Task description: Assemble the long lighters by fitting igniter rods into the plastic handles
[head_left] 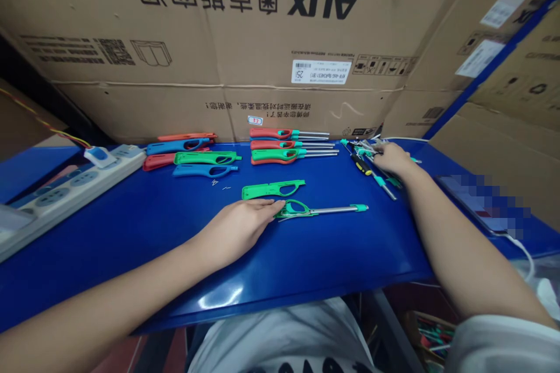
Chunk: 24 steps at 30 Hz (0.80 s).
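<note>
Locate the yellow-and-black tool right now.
The yellow-and-black tool lies right of centre in the head view, by the loose parts, just left of the right hand.

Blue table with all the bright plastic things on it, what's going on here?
A person is handling parts at the blue table with bare hands. The left hand touches a green piece with a metal tube; a green shell lies just beyond it. The right hand is at a pile of small parts, near a black-and-yellow tool. Farther back lie coloured handle pieces on the left and handles with metal tubes in the middle.
</note>
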### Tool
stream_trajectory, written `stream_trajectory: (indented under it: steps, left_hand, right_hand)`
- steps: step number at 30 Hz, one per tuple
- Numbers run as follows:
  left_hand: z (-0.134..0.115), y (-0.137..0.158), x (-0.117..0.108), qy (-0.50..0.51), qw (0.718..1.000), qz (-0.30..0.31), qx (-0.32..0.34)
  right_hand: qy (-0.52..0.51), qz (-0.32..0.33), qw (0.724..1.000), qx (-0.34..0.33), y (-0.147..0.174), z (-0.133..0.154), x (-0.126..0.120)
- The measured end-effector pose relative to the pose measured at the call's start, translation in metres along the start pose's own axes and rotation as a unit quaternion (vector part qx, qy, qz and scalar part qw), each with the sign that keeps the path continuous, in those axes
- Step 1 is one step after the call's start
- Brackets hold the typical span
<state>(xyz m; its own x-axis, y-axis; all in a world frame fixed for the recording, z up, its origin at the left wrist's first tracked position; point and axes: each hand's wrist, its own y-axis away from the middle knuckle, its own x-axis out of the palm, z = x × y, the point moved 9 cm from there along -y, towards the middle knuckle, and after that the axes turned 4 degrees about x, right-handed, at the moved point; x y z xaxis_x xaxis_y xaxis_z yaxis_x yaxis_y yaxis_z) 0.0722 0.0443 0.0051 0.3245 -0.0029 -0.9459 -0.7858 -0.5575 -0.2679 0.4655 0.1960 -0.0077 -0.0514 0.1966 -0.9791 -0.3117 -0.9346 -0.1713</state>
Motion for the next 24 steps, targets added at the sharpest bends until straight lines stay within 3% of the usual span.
stream_trajectory:
  steps: [3, 9, 15, 20, 22, 24]
  left_hand:
    - [0.001, -0.001, -0.002, 0.018, 1.000, -0.011, -0.007]
    - [0.001, -0.001, -0.003, 0.016, 1.000, -0.016, 0.002]
    - [0.004, 0.003, -0.001, 0.024, 0.999, -0.008, -0.021]
    - [0.005, 0.002, -0.005, 0.071, 0.996, -0.022, -0.045]
    - [0.005, 0.001, -0.008, 0.122, 0.989, -0.053, -0.058]
    - [0.007, 0.000, -0.010, 0.194, 0.973, -0.093, -0.083]
  right_hand:
    - [0.009, 0.013, 0.999, 0.029, 0.004, 0.001, 0.000]
    - [-0.021, 0.013, 0.999, 0.020, 0.008, 0.005, -0.007]
    - [-0.120, -0.057, 0.991, 0.017, 0.007, 0.004, -0.025]
    - [-0.249, -0.132, 0.960, 0.008, 0.015, 0.012, -0.050]
    - [-0.314, -0.123, 0.942, -0.006, 0.024, 0.028, -0.054]
    - [-0.413, -0.068, 0.907, -0.047, 0.039, 0.058, -0.051]
